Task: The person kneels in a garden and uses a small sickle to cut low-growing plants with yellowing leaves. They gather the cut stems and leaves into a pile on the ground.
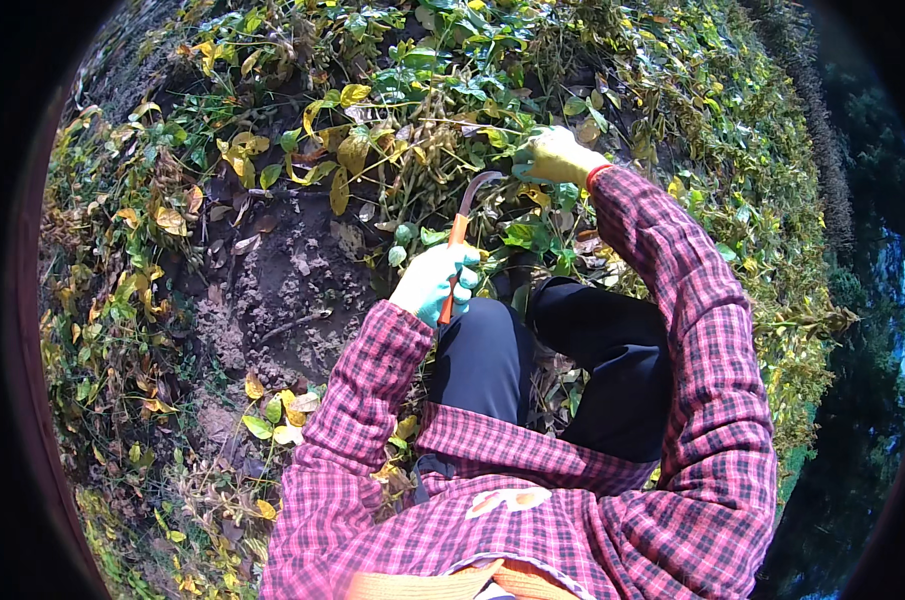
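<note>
My left hand (436,280), in a white and pale green glove, is wrapped round the orange handle of a sickle (459,228). The curved blade points up and bends right, close to the other hand. My right hand (560,158), gloved in yellow and green with a red cuff, reaches in among the bean plants (442,140). Its fingers are curled, and a pale stalk runs up to them from the left; leaves partly hide the fingertips. Around the blade the plants carry green and yellow leaves and dry brownish pods.
Bare brown soil (282,270) with clods and a twig lies left of my left hand. Fallen yellow leaves (287,408) are scattered below it. My bent knees in dark trousers (487,360) are just under the hands. Dense plants spread ahead and right, with dark trees (852,440) beyond.
</note>
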Available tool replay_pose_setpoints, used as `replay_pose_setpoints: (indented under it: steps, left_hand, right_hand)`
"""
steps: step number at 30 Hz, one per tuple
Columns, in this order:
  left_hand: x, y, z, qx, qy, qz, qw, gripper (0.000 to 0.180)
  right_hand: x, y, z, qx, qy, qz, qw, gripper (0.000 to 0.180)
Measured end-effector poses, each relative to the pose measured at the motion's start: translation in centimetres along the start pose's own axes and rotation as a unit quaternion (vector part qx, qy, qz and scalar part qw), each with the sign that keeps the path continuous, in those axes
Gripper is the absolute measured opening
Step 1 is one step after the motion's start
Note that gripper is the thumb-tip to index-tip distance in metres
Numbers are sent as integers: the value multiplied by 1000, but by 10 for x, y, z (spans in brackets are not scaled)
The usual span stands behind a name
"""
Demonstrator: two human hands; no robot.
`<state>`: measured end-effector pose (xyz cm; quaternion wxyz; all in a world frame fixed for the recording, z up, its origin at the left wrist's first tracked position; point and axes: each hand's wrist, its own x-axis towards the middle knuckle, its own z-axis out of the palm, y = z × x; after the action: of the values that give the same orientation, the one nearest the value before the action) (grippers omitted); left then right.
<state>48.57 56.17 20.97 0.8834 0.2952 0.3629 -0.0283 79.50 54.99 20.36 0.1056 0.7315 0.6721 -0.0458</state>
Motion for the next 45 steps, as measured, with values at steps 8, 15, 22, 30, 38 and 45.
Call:
replay_pose_setpoints:
  steps: [8,15,22,30,38,45]
  left_hand:
    - [-18,-10,18,28,34,72,996,17]
    - [-51,-35,24,89,57,88,990,20]
    - [-34,-55,-19,-183,155,320,916,38]
    - [-48,-84,-71,-280,313,259,870,37]
    - [-63,-104,-85,-294,372,232,849,34]
    - [-59,-92,-95,-196,235,290,907,38]
  right_hand:
    - [11,-9,-6,244,34,35,969,32]
    - [-8,39,-7,-79,26,241,967,33]
    - [76,-12,-28,90,194,18,977,72]
    - [163,-181,0,21,115,-24,993,100]
    - [111,-224,87,70,28,-286,955,32]
    - [128,-132,30,680,15,-30,732,28]
